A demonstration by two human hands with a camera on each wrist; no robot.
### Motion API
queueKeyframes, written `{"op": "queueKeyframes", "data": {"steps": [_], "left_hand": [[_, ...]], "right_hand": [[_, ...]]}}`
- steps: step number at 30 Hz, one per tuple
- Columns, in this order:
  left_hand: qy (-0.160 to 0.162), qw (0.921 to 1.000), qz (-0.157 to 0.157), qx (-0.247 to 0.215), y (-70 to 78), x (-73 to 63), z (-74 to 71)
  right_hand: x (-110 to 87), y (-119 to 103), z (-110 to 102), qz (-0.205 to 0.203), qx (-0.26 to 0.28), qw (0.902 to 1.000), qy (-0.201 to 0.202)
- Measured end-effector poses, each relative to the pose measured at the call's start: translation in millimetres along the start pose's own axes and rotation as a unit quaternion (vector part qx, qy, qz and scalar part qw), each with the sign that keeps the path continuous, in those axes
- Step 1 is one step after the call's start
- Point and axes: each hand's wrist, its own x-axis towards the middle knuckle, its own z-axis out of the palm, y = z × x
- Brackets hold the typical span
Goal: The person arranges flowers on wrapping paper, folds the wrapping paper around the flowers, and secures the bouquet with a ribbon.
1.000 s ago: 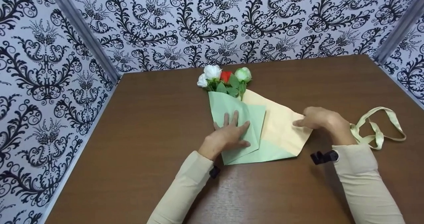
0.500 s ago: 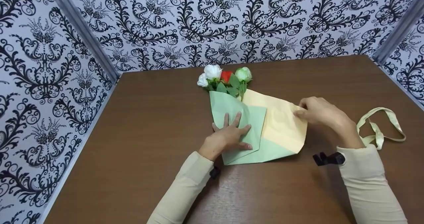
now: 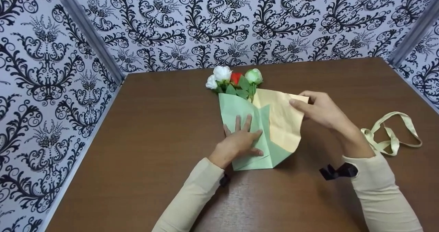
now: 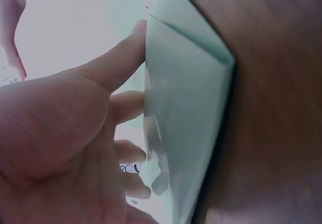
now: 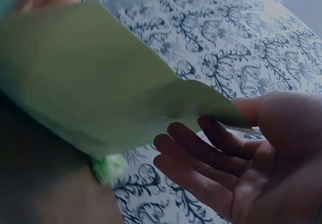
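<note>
On the desk (image 3: 164,129), a two-tone wrapping paper (image 3: 229,107) lies around flowers: white roses (image 3: 222,73) at the far left, a red bloom (image 3: 236,78) between, and a pale green bud (image 3: 253,76) to their right. The left hand (image 3: 238,143) presses on the green folded layers with fingers spread, gripping nothing. The right hand (image 3: 322,108) pinches the far right corner of the raised flap between thumb and fingers, its cream side showing. A pale ribbon (image 3: 392,143) lies loose at the right, near the right sleeve (image 3: 374,180).

The flap could spring back, I judge, if that pinch slips, since only one corner is held. Pulling it too hard might drag the bundle right or crease the sheet askew; easing the left hand's pressure could let the under-layers spread and the flowers shift.

No brand, label or writing can be read.
</note>
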Motion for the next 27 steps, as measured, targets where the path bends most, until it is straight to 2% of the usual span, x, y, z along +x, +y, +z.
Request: {"op": "queueKeyframes", "data": {"steps": [3, 7, 10, 13, 16, 19, 23, 25, 27], "left_hand": [[0.001, 0.9998, 0.017, 0.005, 0.7, 1.1, 0.6], [-0.01, 0.999, 0.038, 0.02, 0.3, 2.7, 1.7], [-0.018, 0.9984, 0.047, 0.026, -0.1, 4.1, 2.4], [-0.018, 0.9984, 0.053, 0.013, -1.6, 5.0, 1.7], [-0.014, 0.9974, 0.07, -0.011, -4.7, 3.3, -4.3], [0.009, 0.9922, 0.122, -0.022, -10.5, 0.7, -13.6], [0.069, 0.9793, 0.187, -0.032, -22.9, -1.1, -24.6], [0.091, 0.9747, 0.197, -0.055, -29.7, -0.5, -27.7], [0.105, 0.9728, 0.191, -0.077, -35.0, 0.7, -29.0]], "right_hand": [[0.5, -1, 5, -0.006, 0.025, 0.9997, -0.003], [1.0, -2, 11, -0.01, 0.01, 0.9999, -0.006], [2.0, -1, 14, -0.014, -0.006, 0.9995, -0.027], [3.9, 3, 15, -0.029, 0.042, 0.9955, -0.08], [7.2, 12, 16, -0.035, 0.132, 0.9801, -0.144], [10.5, 21, 17, -0.004, 0.211, 0.9606, -0.181], [15.2, 29, 24, 0.052, 0.239, 0.9519, -0.184], [16.9, 30, 28, 0.067, 0.243, 0.9493, -0.188], [17.9, 30, 32, 0.065, 0.239, 0.9482, -0.199]]}}
